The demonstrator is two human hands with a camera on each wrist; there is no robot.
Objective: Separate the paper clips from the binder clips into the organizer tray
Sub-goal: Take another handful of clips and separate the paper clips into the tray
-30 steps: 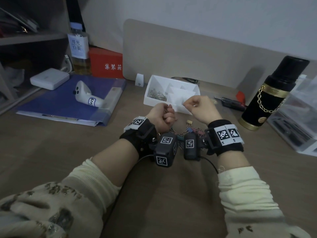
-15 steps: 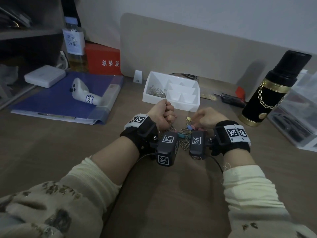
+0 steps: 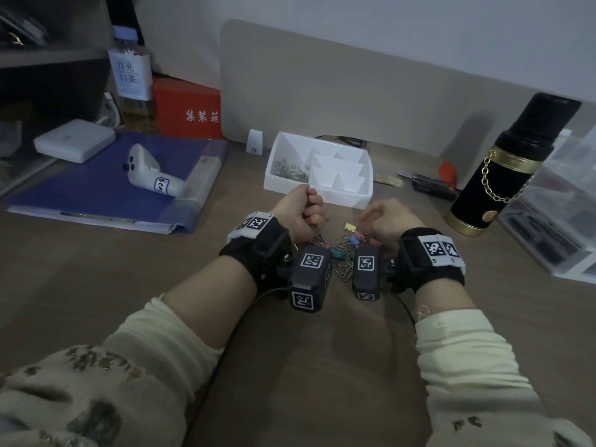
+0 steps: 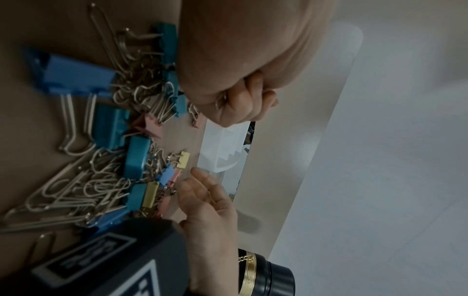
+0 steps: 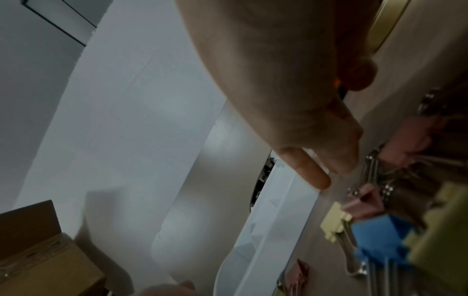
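My left hand (image 3: 301, 216) is clenched in a fist with a metal wire loop poking out between the fingers, looks like paper clips held inside; can't tell how many. My right hand (image 3: 385, 219) is relaxed, fingers loosely extended and holding nothing, tips hovering just over the far edge of the mixed pile (image 3: 343, 253). Pile sits on the desk (image 3: 322, 366) between both wrists: gold paper clips (image 4: 76, 192) tangled with binder clips (image 4: 76, 74) in blue, teal, pink and yellow; one yellow binder clip (image 3: 349, 227) lies apart, toward the tray. Organizer tray (image 3: 335, 196) is just beyond both hands; its left compartment holds sorted paper clips (image 3: 290, 171), other compartments look bare. Wrist cameras block part of the pile in the head view. Around: black and gold flask (image 3: 503, 175) to the right, blue folder (image 3: 96, 188) with a white controller (image 3: 151, 175) to the left, red box (image 3: 190, 108) and bottle (image 3: 134, 82) behind.
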